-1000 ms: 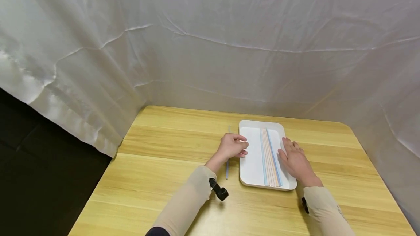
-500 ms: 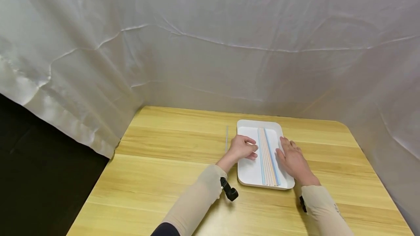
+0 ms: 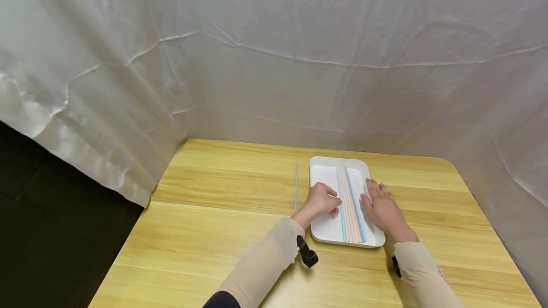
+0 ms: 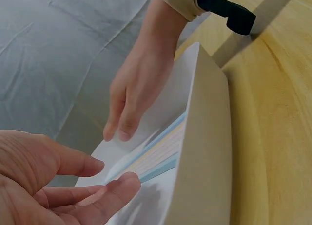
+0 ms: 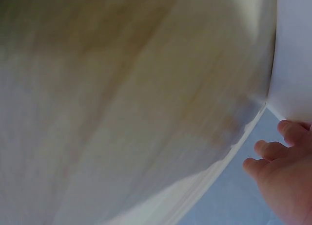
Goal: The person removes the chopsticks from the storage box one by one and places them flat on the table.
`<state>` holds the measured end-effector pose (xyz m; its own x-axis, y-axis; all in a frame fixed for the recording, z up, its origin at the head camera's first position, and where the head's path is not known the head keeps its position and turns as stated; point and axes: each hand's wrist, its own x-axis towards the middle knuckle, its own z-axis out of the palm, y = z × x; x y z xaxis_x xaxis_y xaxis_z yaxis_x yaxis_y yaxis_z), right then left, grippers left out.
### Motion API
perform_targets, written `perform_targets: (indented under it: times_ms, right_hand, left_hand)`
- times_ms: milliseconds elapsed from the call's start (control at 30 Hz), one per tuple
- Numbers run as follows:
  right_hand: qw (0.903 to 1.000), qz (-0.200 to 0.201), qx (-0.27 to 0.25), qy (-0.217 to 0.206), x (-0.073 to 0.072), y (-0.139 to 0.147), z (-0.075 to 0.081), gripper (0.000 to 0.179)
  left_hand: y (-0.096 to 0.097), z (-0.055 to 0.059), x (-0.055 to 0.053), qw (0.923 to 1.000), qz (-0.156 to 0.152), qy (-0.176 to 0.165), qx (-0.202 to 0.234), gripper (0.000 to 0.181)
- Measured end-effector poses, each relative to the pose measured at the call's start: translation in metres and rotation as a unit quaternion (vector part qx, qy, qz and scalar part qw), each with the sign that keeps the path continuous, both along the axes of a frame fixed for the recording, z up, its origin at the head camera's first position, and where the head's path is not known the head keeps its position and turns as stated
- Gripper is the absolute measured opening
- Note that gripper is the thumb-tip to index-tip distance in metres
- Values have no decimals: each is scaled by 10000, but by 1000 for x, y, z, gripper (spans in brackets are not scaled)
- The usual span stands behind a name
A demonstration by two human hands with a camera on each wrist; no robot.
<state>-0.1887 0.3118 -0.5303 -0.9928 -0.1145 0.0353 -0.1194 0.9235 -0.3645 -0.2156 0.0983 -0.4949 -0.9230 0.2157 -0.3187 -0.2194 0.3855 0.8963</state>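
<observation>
A shallow white tray [image 3: 324, 228] holds several long thin straws [image 3: 351, 208] in pale blue, pink, orange and darker blue, lying side by side lengthwise. My left hand [image 3: 321, 199] reaches over the tray's left side, fingertips at the left edge of the straws. In the left wrist view, thumb and fingers [image 4: 119, 191] stand apart with a gap between them and nothing held. My right hand [image 3: 384, 209] rests on the tray's right rim, fingers extended, thumb inside. The right wrist view catches its fingers [image 5: 273, 150] at the tray wall.
One loose greyish-blue straw [image 3: 296, 185] lies on the wooden table [image 3: 239, 189], left of the tray, partly behind the left wrist. A pale curtain [image 3: 274, 84] hangs along the table's far edge. Black wrist cameras [image 3: 308, 253] sit on the sleeves.
My left hand has moved right and slightly nearer, from the tray's left rim to over the straws. The right hand stays on the right rim. The view has shifted slightly.
</observation>
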Motion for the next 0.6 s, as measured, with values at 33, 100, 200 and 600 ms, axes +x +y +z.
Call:
perform_targets:
  times_ms: [33,100,200,600]
  right_hand:
    - [10000,14,6,13,0,0,0,65]
    - [10000,32,13,37,-1,1,0,64]
    - [10000,26,9,43,-1,1,0,64]
    - [10000,-17,9,-57,0,0,-1,65]
  left_hand:
    - [1,-1,0,10000,28,-42,-19,17]
    - [2,-3,0,9999,71,-103,-43,15]
    - [4,-5,1,9997,116,-175,-94,15]
    - [6,-13,7,9996,98,-282,21,27]
